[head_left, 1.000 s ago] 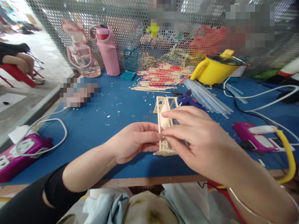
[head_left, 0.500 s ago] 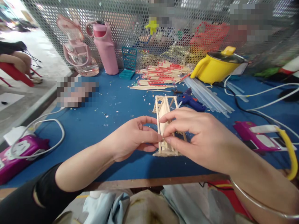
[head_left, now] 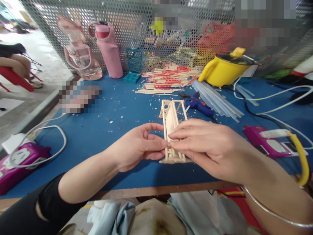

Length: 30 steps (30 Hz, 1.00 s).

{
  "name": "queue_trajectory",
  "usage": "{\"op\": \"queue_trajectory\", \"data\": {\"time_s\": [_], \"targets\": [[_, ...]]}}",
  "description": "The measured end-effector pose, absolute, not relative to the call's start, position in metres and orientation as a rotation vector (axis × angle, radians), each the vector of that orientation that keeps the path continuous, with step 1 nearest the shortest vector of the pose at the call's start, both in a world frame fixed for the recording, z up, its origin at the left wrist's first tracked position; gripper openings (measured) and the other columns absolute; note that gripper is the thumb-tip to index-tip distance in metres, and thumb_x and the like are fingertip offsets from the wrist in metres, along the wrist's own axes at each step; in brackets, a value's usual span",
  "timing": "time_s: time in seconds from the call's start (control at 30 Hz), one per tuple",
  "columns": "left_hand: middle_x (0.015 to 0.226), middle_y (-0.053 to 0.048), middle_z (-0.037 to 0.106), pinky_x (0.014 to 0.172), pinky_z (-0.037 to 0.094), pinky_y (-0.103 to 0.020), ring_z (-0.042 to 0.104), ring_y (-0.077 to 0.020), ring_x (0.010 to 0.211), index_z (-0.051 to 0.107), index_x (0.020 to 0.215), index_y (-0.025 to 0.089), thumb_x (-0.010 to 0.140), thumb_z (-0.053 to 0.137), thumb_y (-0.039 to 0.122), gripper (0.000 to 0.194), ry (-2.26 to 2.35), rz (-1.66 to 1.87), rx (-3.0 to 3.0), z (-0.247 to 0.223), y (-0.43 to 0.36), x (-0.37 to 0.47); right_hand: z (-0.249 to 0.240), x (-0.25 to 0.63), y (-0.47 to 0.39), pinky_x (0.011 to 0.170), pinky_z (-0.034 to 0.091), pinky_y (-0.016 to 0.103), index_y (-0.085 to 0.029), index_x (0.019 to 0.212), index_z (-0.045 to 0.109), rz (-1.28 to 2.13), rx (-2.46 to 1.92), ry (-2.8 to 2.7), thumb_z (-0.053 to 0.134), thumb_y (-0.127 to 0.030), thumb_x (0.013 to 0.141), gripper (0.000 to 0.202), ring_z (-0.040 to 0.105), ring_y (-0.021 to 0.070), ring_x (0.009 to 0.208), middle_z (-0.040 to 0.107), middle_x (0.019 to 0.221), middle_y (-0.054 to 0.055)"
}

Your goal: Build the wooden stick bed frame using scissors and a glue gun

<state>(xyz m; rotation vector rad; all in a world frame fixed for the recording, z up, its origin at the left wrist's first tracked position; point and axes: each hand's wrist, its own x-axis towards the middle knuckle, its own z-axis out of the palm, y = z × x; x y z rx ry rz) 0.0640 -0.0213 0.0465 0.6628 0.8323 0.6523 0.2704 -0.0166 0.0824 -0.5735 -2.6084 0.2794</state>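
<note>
Holds the pale wooden stick frame (head_left: 172, 118) by its left post (head_left: 163, 112) with the left hand (head_left: 138, 145), low down, in a narrow grip with thumb and curled fingers about the wood. Has the right hand (head_left: 210, 143) close over the frame from the right, covering part of its lower half, with thumb and fingertips drawn together at the same post, beside the left thumb; cannot tell whether pinching a small piece there or just touching the post.

Has the frame upright on the blue tabletop (head_left: 129, 119), in the middle and close to the near edge. Has a blue glue gun (head_left: 201, 107) just beyond on the right, next to a bundle of translucent sticks (head_left: 217, 101). Farther off, has a loose heap of wooden sticks (head_left: 168, 76) with red markings, between a teal stand (head_left: 133, 65) on the left and a yellow pot (head_left: 226, 70) on the right. At far left, has a pink bottle (head_left: 111, 52) near the metal mesh (head_left: 137, 19).
</note>
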Motion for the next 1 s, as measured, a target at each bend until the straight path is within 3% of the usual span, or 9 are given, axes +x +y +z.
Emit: {"op": "queue_trajectory", "data": {"time_s": [0.67,1.0], "targets": [[0.073,-0.006,0.068,0.055,0.054,-0.018,0.064,-0.0107,0.058,0.053,0.100,0.016,0.073,0.058,0.007,0.028,0.936,0.595,0.698,0.065,-0.020,0.072,0.060,0.271,-0.038,0.087,0.051,0.035,-0.020,0.095,0.068,0.319,-0.827,-2.194,0.056,-0.010,0.082,0.020,0.064,0.0174,0.094,0.072,0.093,0.003],[0.070,-0.002,0.066,0.056,0.055,-0.020,0.063,-0.0093,0.058,0.053,0.103,0.015,0.072,0.065,0.008,0.034,0.916,0.584,0.737,0.061,-0.020,0.074,0.081,0.258,-0.030,0.068,0.044,0.030,-0.018,0.074,0.070,0.236,-0.972,-2.422,0.059,-0.013,0.079,0.014,0.055,0.0163,0.074,0.063,0.072,0.004]]}}
